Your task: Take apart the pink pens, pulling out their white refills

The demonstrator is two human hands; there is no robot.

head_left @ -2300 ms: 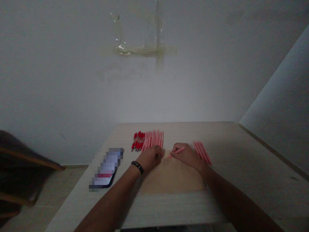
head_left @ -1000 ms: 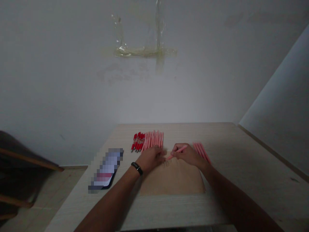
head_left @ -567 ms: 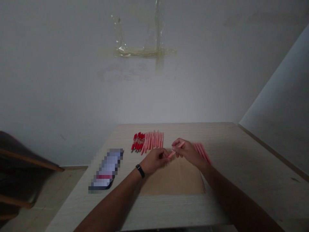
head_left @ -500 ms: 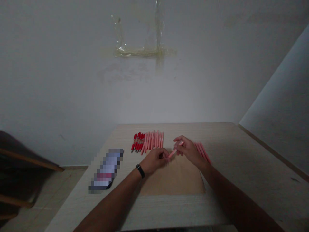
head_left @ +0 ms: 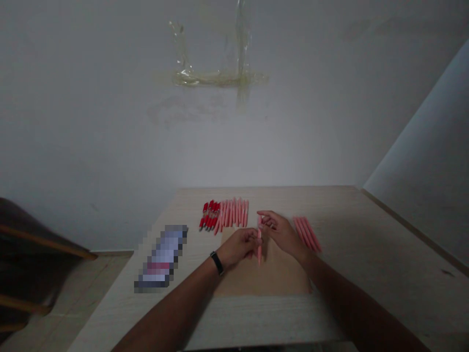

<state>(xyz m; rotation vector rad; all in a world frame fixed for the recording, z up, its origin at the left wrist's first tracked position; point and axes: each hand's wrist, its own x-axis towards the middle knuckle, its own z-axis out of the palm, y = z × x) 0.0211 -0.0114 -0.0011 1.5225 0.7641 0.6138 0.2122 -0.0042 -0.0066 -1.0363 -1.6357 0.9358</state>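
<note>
A pink pen (head_left: 260, 253) is held over a brown paper sheet (head_left: 271, 276), with its length running away from me. My left hand (head_left: 242, 245), with a black band at the wrist, pinches the pen around its middle. The fingers of my right hand (head_left: 279, 231) close on its far end, the index finger stretched across the tip. Several pink pens (head_left: 234, 212) lie side by side beyond my left hand, beside several red pens (head_left: 208, 216) with silvery tips. Another group of pink pens (head_left: 307, 233) lies slanted to the right of my right hand.
A blurred-out phone-like object (head_left: 161, 259) lies on the table at the left. The pale wooden table (head_left: 366, 274) meets a grey wall (head_left: 311, 122) with clear tape (head_left: 212, 79) stuck on it. Dark furniture (head_left: 32, 264) stands at the far left.
The pink pen has turned from a slant to pointing nearly straight away from me. My right hand has moved slightly left, uncovering more of the right-hand pens.
</note>
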